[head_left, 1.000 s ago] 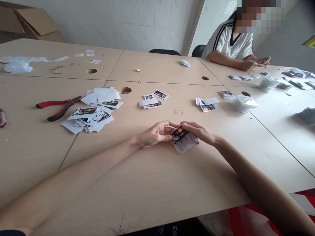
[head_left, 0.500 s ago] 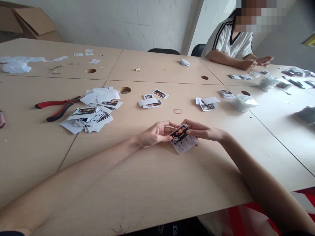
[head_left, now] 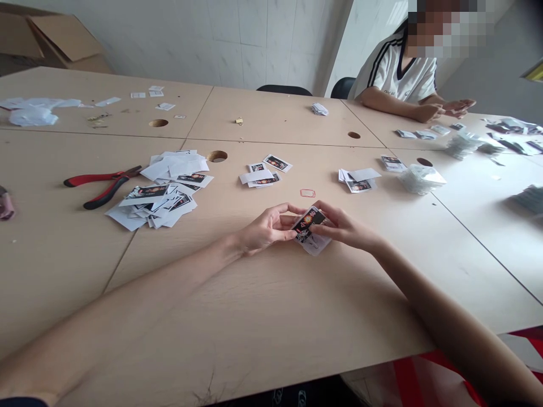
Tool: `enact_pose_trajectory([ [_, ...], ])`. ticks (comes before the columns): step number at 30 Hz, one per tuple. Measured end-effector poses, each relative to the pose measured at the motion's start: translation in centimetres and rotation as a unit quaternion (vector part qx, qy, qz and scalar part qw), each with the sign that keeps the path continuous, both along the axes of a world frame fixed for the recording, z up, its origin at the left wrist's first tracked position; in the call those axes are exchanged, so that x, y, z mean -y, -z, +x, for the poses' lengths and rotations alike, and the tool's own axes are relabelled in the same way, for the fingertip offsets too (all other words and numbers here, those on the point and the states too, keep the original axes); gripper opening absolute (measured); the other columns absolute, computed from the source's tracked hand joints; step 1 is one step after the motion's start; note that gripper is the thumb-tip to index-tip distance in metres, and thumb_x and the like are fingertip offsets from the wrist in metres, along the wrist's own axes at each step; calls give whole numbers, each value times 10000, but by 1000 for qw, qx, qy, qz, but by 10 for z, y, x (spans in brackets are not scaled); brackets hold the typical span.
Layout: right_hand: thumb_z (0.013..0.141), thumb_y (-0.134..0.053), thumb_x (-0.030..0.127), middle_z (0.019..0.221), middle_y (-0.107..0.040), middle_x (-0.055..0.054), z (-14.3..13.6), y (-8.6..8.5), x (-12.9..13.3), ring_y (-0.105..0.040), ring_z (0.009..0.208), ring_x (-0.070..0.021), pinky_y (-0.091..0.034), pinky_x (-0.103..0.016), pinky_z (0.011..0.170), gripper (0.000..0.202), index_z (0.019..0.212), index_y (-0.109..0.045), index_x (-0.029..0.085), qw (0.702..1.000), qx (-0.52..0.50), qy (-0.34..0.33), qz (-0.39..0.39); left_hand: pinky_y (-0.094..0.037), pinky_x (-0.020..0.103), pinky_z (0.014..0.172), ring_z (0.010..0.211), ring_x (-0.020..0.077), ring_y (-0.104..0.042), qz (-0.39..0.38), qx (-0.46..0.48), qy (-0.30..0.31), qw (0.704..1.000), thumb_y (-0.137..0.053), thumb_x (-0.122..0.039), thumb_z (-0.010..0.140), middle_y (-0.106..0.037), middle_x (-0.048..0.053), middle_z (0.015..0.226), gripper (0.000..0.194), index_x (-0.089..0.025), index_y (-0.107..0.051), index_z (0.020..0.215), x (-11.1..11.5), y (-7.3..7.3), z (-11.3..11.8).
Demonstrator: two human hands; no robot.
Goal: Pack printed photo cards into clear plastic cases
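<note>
A small clear packet (head_left: pixel 317 245) with a black printed card at its top is held tilted just above the table. Thin hook-like shapes show through its clear lower part. My left hand (head_left: pixel 268 230) pinches the card's left edge between thumb and fingers. From the other side my right hand (head_left: pixel 341 228) grips it, with the thumb across the card's face and the fingertips partly hidden behind. A red rounded outline (head_left: pixel 307 193) lies on the table just beyond my hands.
Red-handled pliers (head_left: pixel 106 186) and a heap of printed cards (head_left: pixel 159 200) lie left. Smaller card piles (head_left: pixel 261 176) (head_left: pixel 358 180) sit ahead. Clear packets (head_left: pixel 423 178) are stacked at right. A co-worker (head_left: pixel 392 73) sits across the table, which has round holes (head_left: pixel 217 156).
My right hand has shifted left and its thumb has slid further across the card. The packet is turned more steeply, and less of its clear lower part shows.
</note>
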State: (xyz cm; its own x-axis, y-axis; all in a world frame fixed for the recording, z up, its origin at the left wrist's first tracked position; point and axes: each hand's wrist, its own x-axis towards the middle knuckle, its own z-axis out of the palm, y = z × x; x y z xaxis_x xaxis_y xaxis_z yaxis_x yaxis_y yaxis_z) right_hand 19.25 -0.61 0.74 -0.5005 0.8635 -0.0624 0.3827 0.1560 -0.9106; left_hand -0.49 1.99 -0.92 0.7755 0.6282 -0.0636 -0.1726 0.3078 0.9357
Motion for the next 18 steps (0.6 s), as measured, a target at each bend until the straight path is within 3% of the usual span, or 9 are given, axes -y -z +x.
enact_pose_trajectory([
  [7,625,-628,466,676,-534,11,-13,15,5,-442,548,-93,-334,-203,462,387,855,-502,181,980,122,125,100,-385,314,855,920,143,-571,-1,6,7,1000,-552,-65,735,-616,89,1042,330,-167,-488,1043,0,0,0],
  [14,648,-521,601,543,-506,1,-21,15,9,-434,481,-97,-292,-200,431,436,630,-521,165,959,184,184,114,-377,310,853,954,152,-543,-38,8,27,999,-513,-92,767,-579,85,1093,311,-172,-501,1068,-1,-4,-2],
  [18,720,-398,632,504,-494,-8,-22,17,8,-424,454,-101,-268,-203,421,507,578,-513,159,951,194,212,117,-413,325,805,914,158,-543,-50,14,24,998,-470,-191,812,-569,78,1049,258,-179,-515,1066,-1,-6,-1],
])
